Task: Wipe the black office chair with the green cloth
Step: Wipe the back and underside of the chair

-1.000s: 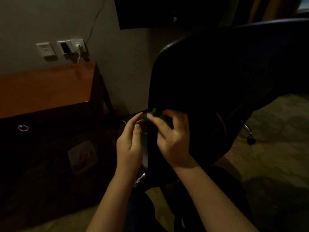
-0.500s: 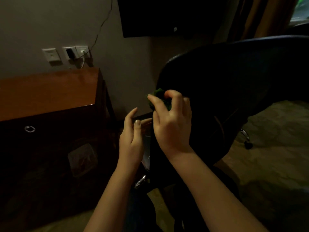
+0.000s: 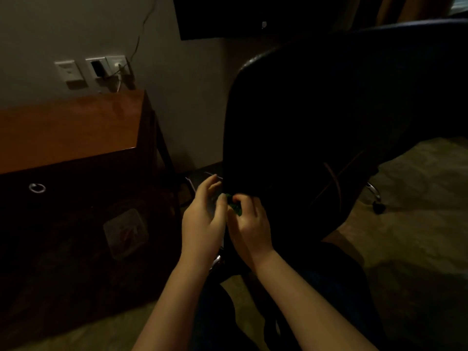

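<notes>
The black office chair [image 3: 329, 117] fills the right half of the dim view, its back tilted toward me. My right hand [image 3: 249, 224] grips a bunched green cloth [image 3: 234, 205] and holds it against the lower left edge of the chair back. Only a small green patch of the cloth shows between my fingers. My left hand [image 3: 203, 219] sits just left of the right one, fingers loosely bent, its fingertips close to the cloth and the chair's edge; whether it touches the cloth I cannot tell.
A wooden desk [image 3: 68, 127] with a ring drawer pull [image 3: 37, 187] stands at the left. Wall sockets [image 3: 101, 67] with a plugged cable are above it. A dark screen [image 3: 253, 16] hangs on the wall. A chair caster [image 3: 378, 206] rests on the patterned carpet [image 3: 417, 224] at right.
My right hand slid the cloth down the chair back's left edge from its higher spot half a second ago. My left hand stayed near the edge.
</notes>
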The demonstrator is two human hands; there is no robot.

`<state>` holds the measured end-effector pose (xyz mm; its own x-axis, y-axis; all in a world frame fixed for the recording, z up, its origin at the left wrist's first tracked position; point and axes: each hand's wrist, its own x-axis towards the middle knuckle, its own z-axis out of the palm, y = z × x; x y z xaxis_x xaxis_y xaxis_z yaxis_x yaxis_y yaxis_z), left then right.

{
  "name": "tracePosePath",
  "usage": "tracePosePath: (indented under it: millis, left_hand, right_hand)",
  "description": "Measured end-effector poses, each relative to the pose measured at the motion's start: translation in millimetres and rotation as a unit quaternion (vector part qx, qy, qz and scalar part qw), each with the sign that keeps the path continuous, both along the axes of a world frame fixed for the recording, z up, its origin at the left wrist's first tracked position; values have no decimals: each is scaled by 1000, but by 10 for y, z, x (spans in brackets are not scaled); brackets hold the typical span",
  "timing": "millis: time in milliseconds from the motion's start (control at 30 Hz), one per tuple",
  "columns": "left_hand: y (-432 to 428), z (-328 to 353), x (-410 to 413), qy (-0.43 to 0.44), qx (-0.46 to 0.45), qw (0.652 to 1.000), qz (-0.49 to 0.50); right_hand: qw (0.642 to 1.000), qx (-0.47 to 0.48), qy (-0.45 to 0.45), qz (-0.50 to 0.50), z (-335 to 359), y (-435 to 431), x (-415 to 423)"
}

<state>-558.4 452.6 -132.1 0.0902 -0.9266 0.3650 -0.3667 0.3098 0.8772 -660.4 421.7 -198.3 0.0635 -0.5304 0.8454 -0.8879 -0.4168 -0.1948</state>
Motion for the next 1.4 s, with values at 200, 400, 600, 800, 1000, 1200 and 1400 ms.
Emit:
tracePosePath:
  millis: [200, 400, 600, 800, 1000, 1200, 1400]
  left_hand:
    - [-36, 96, -90, -29, -46, 999, 9]
    - [-116, 184, -165, -28, -77, 996, 47]
    - [-240, 216, -177, -17, -71, 996, 54]
    - [-259, 151, -142, 1, -76, 996, 49]
    - [-285, 120, -76, 5, -74, 996, 54]
    - [-360, 108, 56, 18, -76, 994, 75]
    - [-435, 62, 304, 35, -66, 994, 84]
  right_hand:
    - [991, 59, -34, 114, -204, 33, -133]
    - [997, -35, -33, 67, 86, -86, -458]
    - [968, -163, -183, 54, 667, -319, -771]
    - [935, -225, -262, 83, 859, -384, -760]
    - [947, -205, -236, 75, 650, -350, -626]
    - [991, -62, -85, 79, 151, -207, -468]
    - [994, 54, 33, 84, -193, -168, -236]
